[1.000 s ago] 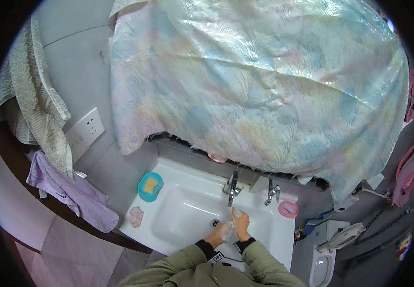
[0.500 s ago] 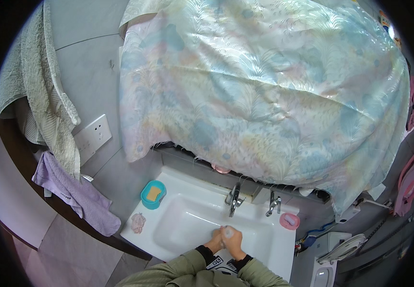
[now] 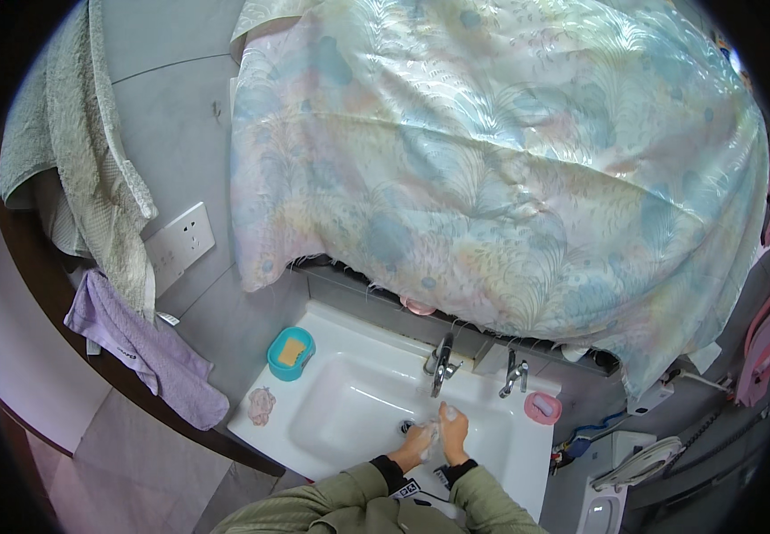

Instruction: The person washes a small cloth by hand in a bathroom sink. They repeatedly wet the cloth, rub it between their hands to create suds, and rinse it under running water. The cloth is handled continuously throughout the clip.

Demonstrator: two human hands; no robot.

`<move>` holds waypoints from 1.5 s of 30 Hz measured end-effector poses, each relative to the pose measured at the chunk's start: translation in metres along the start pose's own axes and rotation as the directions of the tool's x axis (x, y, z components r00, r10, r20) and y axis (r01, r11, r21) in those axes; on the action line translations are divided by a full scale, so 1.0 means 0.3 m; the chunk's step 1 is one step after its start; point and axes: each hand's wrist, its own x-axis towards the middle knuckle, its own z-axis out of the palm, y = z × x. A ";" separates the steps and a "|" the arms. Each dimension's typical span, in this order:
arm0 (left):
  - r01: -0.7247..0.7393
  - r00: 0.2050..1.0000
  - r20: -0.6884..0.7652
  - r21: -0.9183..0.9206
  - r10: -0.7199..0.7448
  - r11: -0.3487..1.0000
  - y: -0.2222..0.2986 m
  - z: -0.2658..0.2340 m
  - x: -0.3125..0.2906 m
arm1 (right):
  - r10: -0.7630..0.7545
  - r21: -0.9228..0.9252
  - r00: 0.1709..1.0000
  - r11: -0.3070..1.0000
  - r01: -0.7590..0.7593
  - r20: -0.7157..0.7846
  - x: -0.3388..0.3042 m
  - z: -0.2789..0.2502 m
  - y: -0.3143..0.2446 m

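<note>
Over the white washbasin (image 3: 340, 400), my left hand (image 3: 413, 448) and my right hand (image 3: 454, 436) are side by side, close together. White lather (image 3: 432, 436) covers the fingers of my left hand and the narrow space between the two. My left fingers look stretched toward the right hand, palm side hidden. The right hand is upright with its fingers curled inward and a white patch at its top; whatever it holds, if anything, is hidden. Beyond them rises a chrome faucet (image 3: 442, 365); no water stream is visible. The drain (image 3: 405, 428) shows beside my left hand.
On the basin's left rim are a turquoise soap dish (image 3: 280, 367) with a yellow bar (image 3: 292, 351) and a crumpled pinkish clump (image 3: 261, 407). A second faucet (image 3: 515, 374) and a pink soap dish (image 3: 543, 408) are at right. A patterned cloth (image 3: 492, 178) hangs behind; towels (image 3: 149, 356) hang left.
My hands, clasped together before, have moved slightly apart, the right one to the right and up. Lather now shows between them, and the drain has come into sight.
</note>
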 end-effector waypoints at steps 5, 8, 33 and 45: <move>0.022 1.000 -0.012 0.075 -0.021 0.997 0.014 0.003 -0.005 | -0.240 -0.074 0.949 0.963 0.259 0.204 -0.003 0.007 0.004; 0.010 1.000 -0.010 0.164 -0.009 0.986 0.024 -0.004 -0.004 | -0.022 0.018 0.996 1.000 0.021 0.089 0.009 -0.005 0.008; -0.058 0.998 -0.026 -0.109 0.055 0.992 0.071 0.052 -0.041 | -0.133 -0.027 0.985 0.990 0.137 0.111 -0.005 -0.014 -0.035; -0.359 0.933 0.058 0.041 0.356 0.932 0.023 -0.013 0.050 | -0.274 0.075 0.958 0.960 0.268 0.084 -0.004 0.009 -0.001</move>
